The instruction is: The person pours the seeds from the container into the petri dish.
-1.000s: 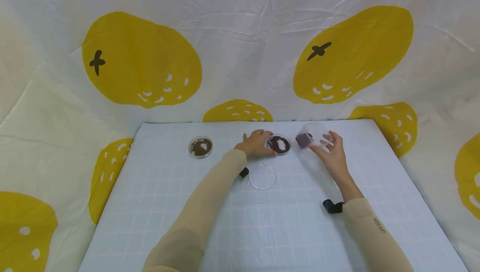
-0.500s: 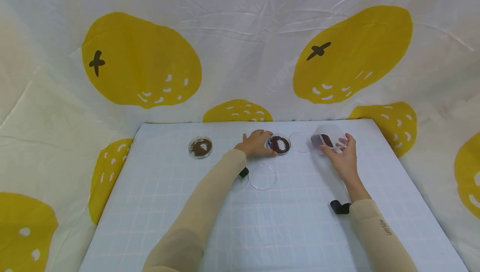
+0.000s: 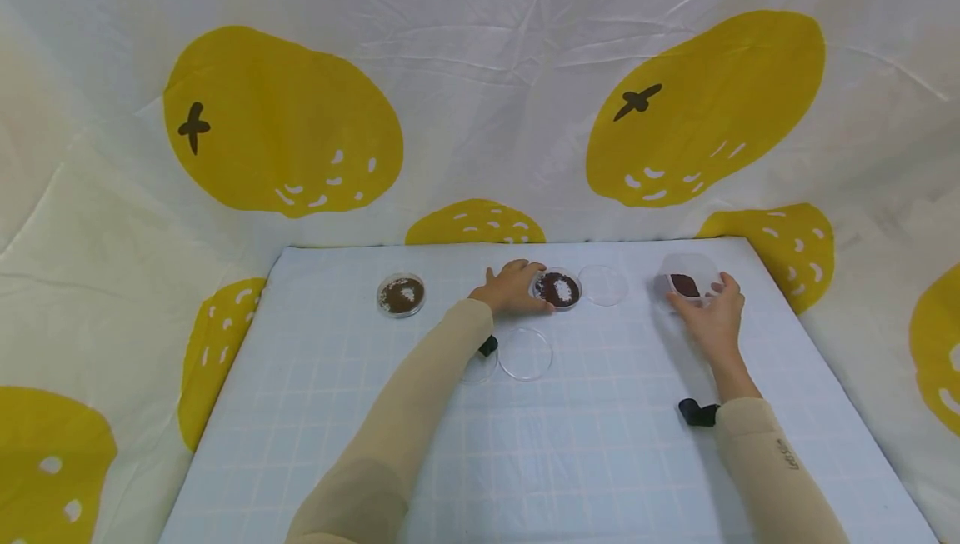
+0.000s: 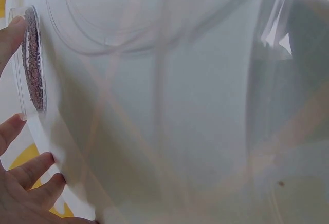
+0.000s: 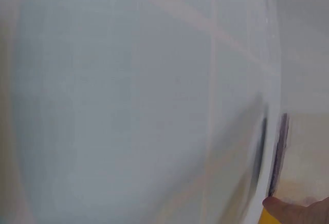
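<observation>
A rounded, clear plastic tub (image 3: pixel 688 265) of dark brown granules (image 3: pixel 684 285) sits in the right hand's (image 3: pixel 711 311) grip, right of a round, clear, dark-filled plastic dish (image 3: pixel 557 288). The left hand (image 3: pixel 513 287) pinches that dish's rim. A level tub and steady dish should prevent spills. Only the left wrist view shows the dish edge-on.

Illegible lettering (image 3: pixel 787 454) on right sleeve (image 3: pixel 772 486)

We see pale checked tablecloth (image 3: pixel 600 461) below the grip, white sheet (image 3: pixel 487 111) with yellow fruit prints (image 3: pixel 285 111) beyond it.
</observation>
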`<move>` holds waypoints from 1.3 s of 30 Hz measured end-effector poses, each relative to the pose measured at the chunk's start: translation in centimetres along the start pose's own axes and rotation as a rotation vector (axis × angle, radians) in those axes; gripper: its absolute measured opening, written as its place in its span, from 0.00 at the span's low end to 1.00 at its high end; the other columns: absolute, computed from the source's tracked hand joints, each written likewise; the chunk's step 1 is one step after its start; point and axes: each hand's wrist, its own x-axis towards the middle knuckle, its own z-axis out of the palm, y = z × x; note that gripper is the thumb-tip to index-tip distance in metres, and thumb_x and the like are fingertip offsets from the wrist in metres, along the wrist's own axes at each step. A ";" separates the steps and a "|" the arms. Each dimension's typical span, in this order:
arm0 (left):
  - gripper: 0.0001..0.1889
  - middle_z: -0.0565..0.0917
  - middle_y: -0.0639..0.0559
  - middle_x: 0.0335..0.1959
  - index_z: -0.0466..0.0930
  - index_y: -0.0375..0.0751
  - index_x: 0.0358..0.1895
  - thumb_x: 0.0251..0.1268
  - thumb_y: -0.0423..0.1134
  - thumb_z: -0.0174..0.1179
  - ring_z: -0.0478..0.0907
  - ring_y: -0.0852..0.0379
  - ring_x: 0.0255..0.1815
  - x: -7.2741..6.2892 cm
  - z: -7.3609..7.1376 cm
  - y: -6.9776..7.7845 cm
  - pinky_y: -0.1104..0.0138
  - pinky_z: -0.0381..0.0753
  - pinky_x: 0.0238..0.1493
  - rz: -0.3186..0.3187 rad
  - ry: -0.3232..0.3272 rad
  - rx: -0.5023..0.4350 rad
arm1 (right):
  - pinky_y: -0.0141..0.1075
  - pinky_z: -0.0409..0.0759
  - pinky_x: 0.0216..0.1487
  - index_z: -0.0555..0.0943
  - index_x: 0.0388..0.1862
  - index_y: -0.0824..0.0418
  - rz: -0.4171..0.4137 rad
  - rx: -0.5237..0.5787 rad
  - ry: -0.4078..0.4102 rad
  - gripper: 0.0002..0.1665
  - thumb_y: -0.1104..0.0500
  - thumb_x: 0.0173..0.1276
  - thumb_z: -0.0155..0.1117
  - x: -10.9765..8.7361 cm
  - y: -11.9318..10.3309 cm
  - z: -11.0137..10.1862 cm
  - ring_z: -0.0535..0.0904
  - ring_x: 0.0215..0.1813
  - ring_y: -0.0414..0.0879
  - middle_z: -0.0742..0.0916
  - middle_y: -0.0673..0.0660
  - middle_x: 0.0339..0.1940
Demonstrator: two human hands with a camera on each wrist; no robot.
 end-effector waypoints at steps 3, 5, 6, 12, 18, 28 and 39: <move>0.45 0.57 0.49 0.79 0.58 0.60 0.77 0.59 0.68 0.63 0.48 0.50 0.80 0.0 0.0 0.0 0.32 0.38 0.70 -0.001 0.001 -0.005 | 0.57 0.62 0.70 0.41 0.81 0.65 -0.010 -0.014 -0.009 0.62 0.48 0.65 0.71 0.4 0.5 -0.4 0.60 0.71 0.67 0.58 0.74 0.73; 0.45 0.57 0.49 0.79 0.59 0.60 0.77 0.59 0.68 0.63 0.48 0.50 0.80 -0.1 0.0 0.0 0.32 0.37 0.70 0.001 0.002 -0.007 | 0.58 0.62 0.70 0.41 0.80 0.66 -0.021 -0.019 -0.021 0.61 0.49 0.65 0.71 0.6 0.7 -0.6 0.60 0.70 0.68 0.59 0.74 0.73; 0.45 0.57 0.49 0.79 0.59 0.60 0.77 0.59 0.68 0.63 0.48 0.50 0.80 0.0 0.0 0.0 0.32 0.37 0.70 0.001 0.002 -0.008 | 0.58 0.61 0.70 0.41 0.81 0.66 -0.023 -0.021 -0.031 0.61 0.49 0.65 0.71 0.6 0.8 -0.7 0.60 0.70 0.69 0.59 0.75 0.73; 0.45 0.56 0.49 0.79 0.59 0.61 0.78 0.58 0.69 0.63 0.48 0.49 0.80 0.2 0.2 -0.1 0.33 0.38 0.71 -0.005 -0.001 -0.005 | 0.61 0.59 0.71 0.38 0.81 0.66 0.006 -0.013 -0.101 0.62 0.48 0.67 0.69 0.8 1.0 -1.0 0.56 0.72 0.71 0.55 0.75 0.75; 0.45 0.57 0.48 0.79 0.59 0.60 0.78 0.58 0.69 0.63 0.48 0.49 0.80 0.3 0.2 -0.2 0.32 0.38 0.70 0.003 -0.005 -0.007 | 0.63 0.57 0.71 0.35 0.80 0.66 0.033 -0.023 -0.130 0.62 0.48 0.69 0.68 0.7 0.9 -1.1 0.53 0.74 0.72 0.53 0.76 0.76; 0.45 0.57 0.48 0.79 0.59 0.60 0.78 0.59 0.68 0.64 0.48 0.50 0.79 0.0 0.0 -0.1 0.32 0.38 0.70 0.000 -0.002 -0.012 | 0.66 0.53 0.70 0.36 0.80 0.67 -0.046 -0.060 -0.114 0.63 0.49 0.66 0.70 0.8 0.8 -1.5 0.53 0.72 0.72 0.51 0.76 0.75; 0.45 0.57 0.47 0.79 0.59 0.59 0.78 0.59 0.67 0.64 0.48 0.49 0.79 -0.2 -0.2 0.2 0.32 0.38 0.70 0.003 -0.008 -0.009 | 0.63 0.49 0.73 0.41 0.81 0.66 -0.194 -0.121 -0.058 0.59 0.49 0.68 0.69 0.0 -1.9 -1.9 0.49 0.76 0.69 0.51 0.73 0.78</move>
